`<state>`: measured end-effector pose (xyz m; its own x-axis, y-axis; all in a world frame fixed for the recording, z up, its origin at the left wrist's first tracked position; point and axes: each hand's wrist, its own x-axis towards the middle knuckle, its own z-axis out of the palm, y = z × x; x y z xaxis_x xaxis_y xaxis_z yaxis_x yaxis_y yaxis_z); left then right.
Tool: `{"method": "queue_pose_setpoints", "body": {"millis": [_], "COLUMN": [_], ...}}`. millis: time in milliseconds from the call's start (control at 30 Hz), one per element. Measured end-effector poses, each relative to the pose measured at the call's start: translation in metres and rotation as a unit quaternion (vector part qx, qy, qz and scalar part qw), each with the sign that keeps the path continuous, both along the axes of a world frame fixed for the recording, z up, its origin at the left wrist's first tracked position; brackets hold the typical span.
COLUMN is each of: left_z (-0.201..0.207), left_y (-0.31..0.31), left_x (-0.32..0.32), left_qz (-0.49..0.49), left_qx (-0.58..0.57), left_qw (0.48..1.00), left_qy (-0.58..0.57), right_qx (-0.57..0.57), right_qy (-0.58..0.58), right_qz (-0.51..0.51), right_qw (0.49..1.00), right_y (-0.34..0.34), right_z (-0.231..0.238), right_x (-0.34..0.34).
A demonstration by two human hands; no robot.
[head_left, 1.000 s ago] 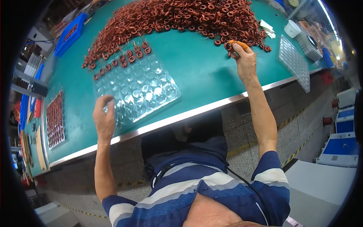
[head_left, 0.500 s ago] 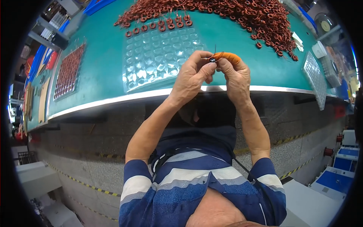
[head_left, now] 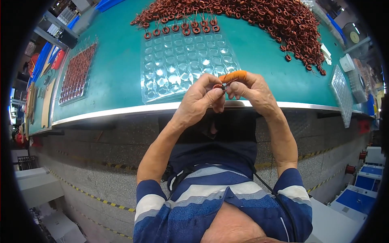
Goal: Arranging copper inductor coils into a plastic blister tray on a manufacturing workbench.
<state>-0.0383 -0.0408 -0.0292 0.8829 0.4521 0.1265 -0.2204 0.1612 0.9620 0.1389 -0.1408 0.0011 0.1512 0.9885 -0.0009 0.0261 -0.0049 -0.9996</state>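
Observation:
Close in front of me, my left hand (head_left: 200,97) is closed, pinching a small copper-wound ring coil (head_left: 219,86) between thumb and index finger. My right hand (head_left: 256,94) meets it from the other side, with thumb and index finger closed on a thin wire lead of that coil. An orange wrap (head_left: 234,76) covers the right index finger. Fingertips hide part of the coil. Just beyond my left hand lies a clear plastic tray (head_left: 162,69) with round pockets. Wound ring coils (head_left: 185,31) with upright leads sit along its far rows.
A large heap of copper-coloured ring coils (head_left: 259,18) spreads over the far side of the green table (head_left: 109,77). Another tray filled with coils (head_left: 77,75) lies at the left. Stacked clear trays (head_left: 341,95) stand at the right edge, near a white cup (head_left: 347,63).
The coil has turned between my fingers, and its copper ring now shows. My right thumb and index finger have shifted onto a wire lead. The whole view has shifted slightly.

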Motion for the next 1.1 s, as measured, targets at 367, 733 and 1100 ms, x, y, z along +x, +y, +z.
{"method": "queue_pose_setpoints", "body": {"millis": [367, 733, 1100], "left_z": [0.006, 0.014, 0.031], "left_y": [-0.024, -0.051, -0.047], "left_x": [0.005, 0.008, 0.027], "left_qz": [-0.023, 0.104, 0.206], "left_qx": [-0.149, 0.087, 0.237], "left_qw": [0.987, 0.99, 0.947], "left_qy": [-0.052, -0.036, -0.07], "right_qx": [-0.003, 0.077, 0.366], "right_qy": [-0.009, 0.005, -0.507], "right_qz": [-0.056, -0.069, -0.238], "right_qw": [0.998, 0.995, 0.743], "right_y": [-0.003, -0.013, -0.041], "right_z": [-0.001, 0.005, 0.037], "right_x": [-0.003, -0.007, -0.034]}}
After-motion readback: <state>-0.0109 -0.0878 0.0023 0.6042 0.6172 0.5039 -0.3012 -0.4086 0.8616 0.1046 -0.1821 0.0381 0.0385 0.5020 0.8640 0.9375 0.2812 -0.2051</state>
